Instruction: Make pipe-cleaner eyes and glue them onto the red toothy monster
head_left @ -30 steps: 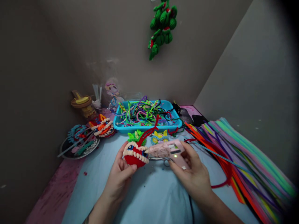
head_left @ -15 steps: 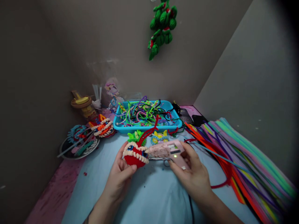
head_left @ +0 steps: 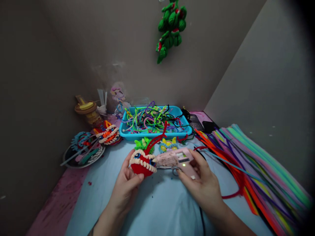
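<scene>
My left hand point(head_left: 129, 183) is closed around a red and cream pipe-cleaner figure point(head_left: 143, 167) with blue eyes and red stems rising from its top. In my right hand point(head_left: 203, 182) is a pink glue gun point(head_left: 178, 159) with a small lit light on its side. Its nozzle tip points left and meets the figure at its right eye; whether glue is coming out is too small to tell. Just behind the figure lie a green pipe-cleaner piece point(head_left: 143, 143) and a blue and yellow one point(head_left: 168, 145). Scissors point(head_left: 169, 167) show partly beneath the glue gun.
A blue tray point(head_left: 157, 135) of pipe-cleaner scraps stands at the back. Long pipe cleaners point(head_left: 258, 173) spread over the right side. To the left are a metal bowl point(head_left: 95, 157), an orange and cream figure point(head_left: 108, 135) and a lidded cup point(head_left: 87, 113). A black cord point(head_left: 201, 216) runs below my right hand.
Almost nothing differs. The glue gun has shifted very slightly in my right hand, its tip still at the figure's right eye.
</scene>
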The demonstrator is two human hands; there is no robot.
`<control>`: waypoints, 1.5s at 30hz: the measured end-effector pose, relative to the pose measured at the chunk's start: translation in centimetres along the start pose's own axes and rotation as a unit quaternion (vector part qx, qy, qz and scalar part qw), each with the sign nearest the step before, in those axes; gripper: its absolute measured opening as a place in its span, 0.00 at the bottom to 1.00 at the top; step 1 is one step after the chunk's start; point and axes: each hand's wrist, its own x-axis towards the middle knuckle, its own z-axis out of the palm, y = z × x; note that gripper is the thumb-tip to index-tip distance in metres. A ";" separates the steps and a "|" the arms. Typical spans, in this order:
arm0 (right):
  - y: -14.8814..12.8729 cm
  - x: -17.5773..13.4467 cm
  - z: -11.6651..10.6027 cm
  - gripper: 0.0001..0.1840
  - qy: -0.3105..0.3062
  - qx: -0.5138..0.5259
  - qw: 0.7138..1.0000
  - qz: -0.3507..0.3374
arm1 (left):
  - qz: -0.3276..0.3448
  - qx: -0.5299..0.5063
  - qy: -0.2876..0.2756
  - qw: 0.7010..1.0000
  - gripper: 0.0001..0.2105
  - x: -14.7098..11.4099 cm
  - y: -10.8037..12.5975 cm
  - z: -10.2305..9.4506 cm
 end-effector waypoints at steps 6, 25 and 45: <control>0.0 0.0 0.1 0.35 0.009 -0.013 1.000 0.022 | 0.000 0.008 0.008 1.000 0.40 -0.1 0.0 0.1; -0.5 -0.1 0.7 0.35 -0.002 0.127 0.988 0.090 | -0.005 0.006 -0.006 1.000 0.40 0.0 0.0 0.1; -0.1 -0.2 0.7 0.33 0.018 0.112 0.992 0.050 | -0.007 0.002 -0.005 1.000 0.40 -0.1 0.0 0.1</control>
